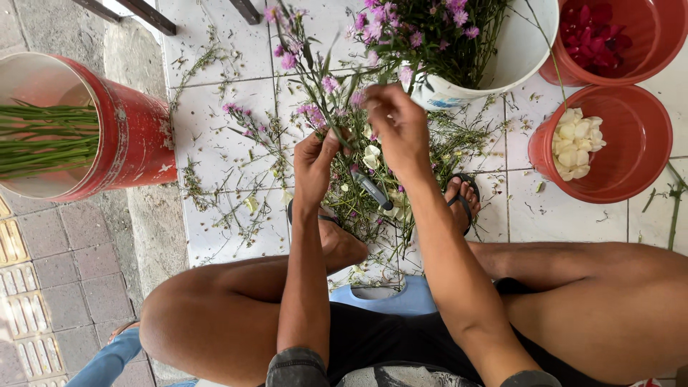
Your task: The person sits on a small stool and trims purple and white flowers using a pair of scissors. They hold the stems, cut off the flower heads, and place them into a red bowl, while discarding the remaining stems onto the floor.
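White floor tiles [222,143] are covered with cut stems and leaves around the seated person's feet. Left hand [315,161] has its fingers closed around a bunch of pink-flowered stems [315,93], holding it upright so the right hand [398,125], its fingers pinched on one stem, can work on it. A white bucket [527,43] of the same flowers stands just behind, within reach. Red buckets [631,143] close the right side; open room is left, toward the red bucket of green stems [93,129].

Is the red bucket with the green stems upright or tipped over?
Tipped over: the red bucket lies on its side, the green stems running level inside.
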